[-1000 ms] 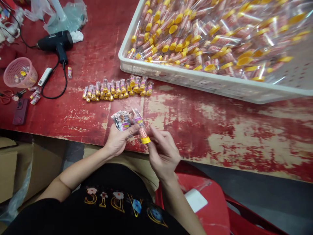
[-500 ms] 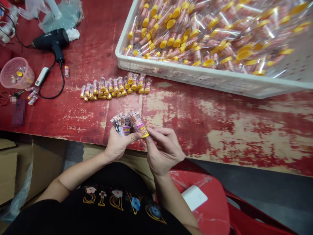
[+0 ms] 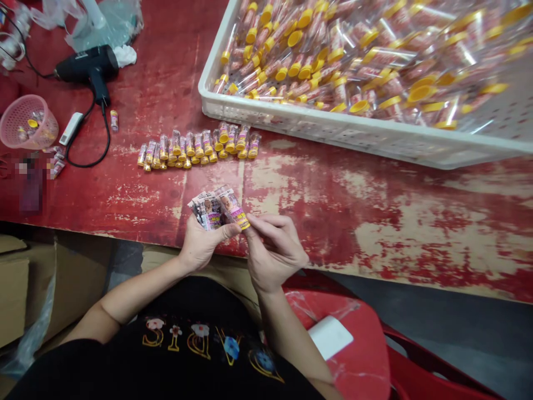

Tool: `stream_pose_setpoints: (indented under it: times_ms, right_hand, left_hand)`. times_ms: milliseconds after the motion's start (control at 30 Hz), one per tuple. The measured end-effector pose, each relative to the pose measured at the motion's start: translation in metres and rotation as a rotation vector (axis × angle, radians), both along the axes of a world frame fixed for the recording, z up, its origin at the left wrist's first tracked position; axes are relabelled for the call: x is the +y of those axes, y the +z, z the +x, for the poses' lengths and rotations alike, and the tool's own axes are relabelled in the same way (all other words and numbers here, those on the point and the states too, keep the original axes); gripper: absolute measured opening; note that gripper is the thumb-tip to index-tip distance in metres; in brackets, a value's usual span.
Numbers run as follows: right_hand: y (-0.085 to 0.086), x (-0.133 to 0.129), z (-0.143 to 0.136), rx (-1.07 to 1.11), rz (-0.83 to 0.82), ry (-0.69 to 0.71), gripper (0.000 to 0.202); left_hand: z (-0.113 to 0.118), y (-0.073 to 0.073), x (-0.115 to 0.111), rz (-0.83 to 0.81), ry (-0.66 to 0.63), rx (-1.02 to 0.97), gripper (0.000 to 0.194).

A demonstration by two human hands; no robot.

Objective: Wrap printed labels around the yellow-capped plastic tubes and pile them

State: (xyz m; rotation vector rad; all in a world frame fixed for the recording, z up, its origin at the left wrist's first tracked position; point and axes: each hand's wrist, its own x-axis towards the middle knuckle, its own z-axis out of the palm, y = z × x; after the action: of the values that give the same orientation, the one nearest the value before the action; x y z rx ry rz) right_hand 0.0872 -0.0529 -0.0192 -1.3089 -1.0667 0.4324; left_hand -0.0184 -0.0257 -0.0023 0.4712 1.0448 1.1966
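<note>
My left hand (image 3: 201, 243) is closed around a small stack of printed plastic sleeves (image 3: 207, 209), with the thumb pressed over their lower edge. One more sleeve (image 3: 232, 208), purple and yellow in print, lies fanned out at the right of the stack. Its yellow lower end is pinched between the thumb and fingers of my right hand (image 3: 277, 250). Whether a tube is inside this sleeve I cannot tell. Beyond my hands, on the red table (image 3: 316, 200), stand rows of small wrapped tubes (image 3: 190, 145) with yellow caps.
A large white crate (image 3: 333, 123) full of clear yellow-capped tubes (image 3: 306, 69) takes up the far right. At the left lie a black heat gun (image 3: 88, 65) with its cord, a pink basket (image 3: 41, 136) and a single wrapped tube (image 3: 114, 120). A red stool (image 3: 362, 344) is beside me.
My right hand has shifted slightly left and up, along with the sleeve end it pinches. My left hand keeps its hold on the stack.
</note>
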Motion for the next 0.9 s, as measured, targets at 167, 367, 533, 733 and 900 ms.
stream_pose_setpoints:
  times_ms: [167,367,533,733,900]
  right_hand:
    - [-0.006,0.005,-0.003,0.039,0.011,0.007,0.023]
    - [-0.008,0.014,-0.007,0.055,-0.002,0.012,0.019]
    - [-0.011,0.024,-0.011,0.063,0.003,0.035,0.019]
    - [-0.015,0.031,-0.015,0.114,0.01,0.086,0.023]
    - [-0.014,0.045,-0.014,0.118,-0.03,0.131,0.018]
  left_hand:
    - [-0.001,-0.003,0.004,0.018,-0.008,0.015,0.046]
    - [-0.004,-0.008,0.01,0.001,0.013,0.013,0.047]
    - [-0.006,-0.009,0.018,-0.004,0.049,-0.016,0.052]
    - [-0.01,-0.012,0.026,-0.006,0.067,-0.018,0.052]
    - [-0.013,-0.019,0.038,0.021,0.073,-0.045,0.051]
